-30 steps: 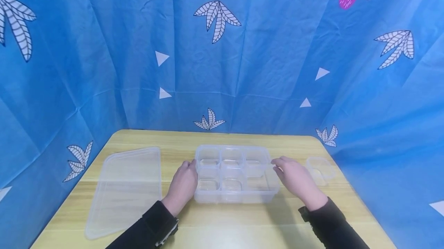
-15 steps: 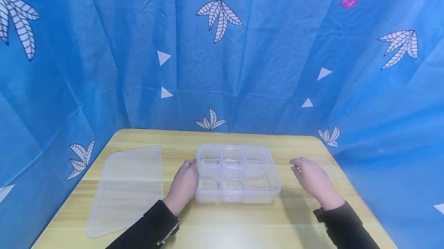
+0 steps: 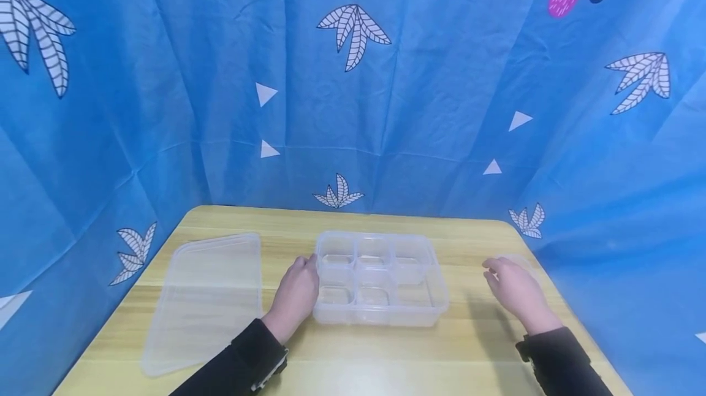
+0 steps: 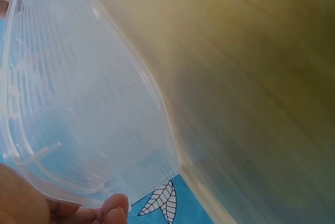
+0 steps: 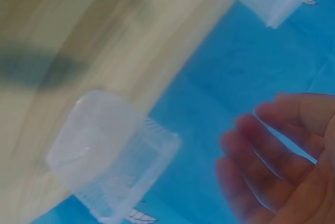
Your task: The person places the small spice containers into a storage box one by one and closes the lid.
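Note:
In the head view a clear plastic divided box (image 3: pixel 386 316) stands mid-table, with small square cups (image 3: pixel 336 255) filling all but its front right space. My left hand (image 3: pixel 295 292) grips the box's left side; in the left wrist view its fingers (image 4: pixel 114 205) curl at the rim. My right hand (image 3: pixel 518 292) hovers over the table's right part, fingers loosely bent and holding nothing. Partly hidden behind it is a loose clear plastic cup (image 3: pixel 524 261). The right wrist view shows that cup (image 5: pixel 112 156) apart from the fingers.
A large flat translucent lid (image 3: pixel 206 304) lies on the left of the wooden table (image 3: pixel 353 353). Blue patterned cloth (image 3: pixel 353 108) hangs behind the table and along both sides.
My right hand has moved away from the box's right side, rightward to the loose cup. The left hand has stayed at the box. The head view has shifted slightly.

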Available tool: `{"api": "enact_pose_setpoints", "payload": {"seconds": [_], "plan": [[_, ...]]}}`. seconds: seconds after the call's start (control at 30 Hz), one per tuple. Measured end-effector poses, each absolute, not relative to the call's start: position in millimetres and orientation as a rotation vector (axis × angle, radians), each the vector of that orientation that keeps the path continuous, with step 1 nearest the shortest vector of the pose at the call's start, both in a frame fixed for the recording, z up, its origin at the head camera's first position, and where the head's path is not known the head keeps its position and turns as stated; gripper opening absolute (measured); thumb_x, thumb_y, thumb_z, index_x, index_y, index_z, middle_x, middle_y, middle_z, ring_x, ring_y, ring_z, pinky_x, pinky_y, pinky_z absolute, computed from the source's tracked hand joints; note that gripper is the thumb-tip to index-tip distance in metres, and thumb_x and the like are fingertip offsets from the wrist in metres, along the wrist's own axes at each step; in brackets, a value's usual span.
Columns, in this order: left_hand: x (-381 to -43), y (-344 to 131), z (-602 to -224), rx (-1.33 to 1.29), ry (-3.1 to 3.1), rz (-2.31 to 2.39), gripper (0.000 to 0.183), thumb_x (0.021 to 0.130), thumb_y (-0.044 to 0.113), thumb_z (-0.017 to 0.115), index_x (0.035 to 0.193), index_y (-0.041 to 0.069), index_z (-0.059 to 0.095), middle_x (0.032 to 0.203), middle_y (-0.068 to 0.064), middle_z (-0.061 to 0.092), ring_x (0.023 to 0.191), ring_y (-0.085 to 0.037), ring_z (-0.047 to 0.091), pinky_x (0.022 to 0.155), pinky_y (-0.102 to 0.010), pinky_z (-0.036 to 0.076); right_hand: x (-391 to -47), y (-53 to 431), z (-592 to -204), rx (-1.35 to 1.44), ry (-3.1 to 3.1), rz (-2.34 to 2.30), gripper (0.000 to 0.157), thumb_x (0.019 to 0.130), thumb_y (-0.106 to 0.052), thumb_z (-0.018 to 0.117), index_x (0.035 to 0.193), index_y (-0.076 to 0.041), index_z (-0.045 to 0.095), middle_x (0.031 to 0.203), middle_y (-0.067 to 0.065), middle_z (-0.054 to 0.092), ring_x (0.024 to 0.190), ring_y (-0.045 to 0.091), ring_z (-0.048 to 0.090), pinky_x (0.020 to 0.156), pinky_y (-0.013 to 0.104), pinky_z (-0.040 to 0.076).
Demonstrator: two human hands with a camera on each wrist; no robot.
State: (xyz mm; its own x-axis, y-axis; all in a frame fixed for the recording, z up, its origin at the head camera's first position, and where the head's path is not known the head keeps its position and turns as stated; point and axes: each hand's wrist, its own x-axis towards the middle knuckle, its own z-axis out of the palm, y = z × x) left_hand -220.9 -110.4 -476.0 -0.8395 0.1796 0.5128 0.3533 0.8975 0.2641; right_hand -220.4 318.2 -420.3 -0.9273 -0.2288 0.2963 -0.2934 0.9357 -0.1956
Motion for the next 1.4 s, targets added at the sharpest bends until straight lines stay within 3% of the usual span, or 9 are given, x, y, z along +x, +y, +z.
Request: {"api": "enact_pose_setpoints", "payload": {"seconds": [0.4,1.4], "plan": [[-221.0,-110.4,-476.9,-0.398,-2.552,-0.467,0.030,0.092,-0.007,0.056,0.119,-0.020,0.061,0.089,-0.022,0.064,0.067,-0.019,0.056,0.057,-0.027,0.052,-226.4,341.8,-432.8,0.302,-2.827,0.342,0.028,0.090,-0.002,0.065,0.115,0.012,0.064,0.116,0.034,0.061,0.110,0.052,0.056,0.094,0.064,0.046],[-223.2,-111.0,-479.1,-0.407,-2.567,-0.480,0.031,0.093,-0.006,0.056,0.120,-0.020,0.060,0.092,-0.023,0.065,0.067,-0.019,0.056,0.057,-0.027,0.052,-234.8,361.6,-455.1,0.172,-2.957,0.336,0.039,0.093,-0.003,0.059,0.127,0.015,0.053,0.113,0.036,0.062,0.101,0.052,0.061,0.087,0.063,0.049]]}}
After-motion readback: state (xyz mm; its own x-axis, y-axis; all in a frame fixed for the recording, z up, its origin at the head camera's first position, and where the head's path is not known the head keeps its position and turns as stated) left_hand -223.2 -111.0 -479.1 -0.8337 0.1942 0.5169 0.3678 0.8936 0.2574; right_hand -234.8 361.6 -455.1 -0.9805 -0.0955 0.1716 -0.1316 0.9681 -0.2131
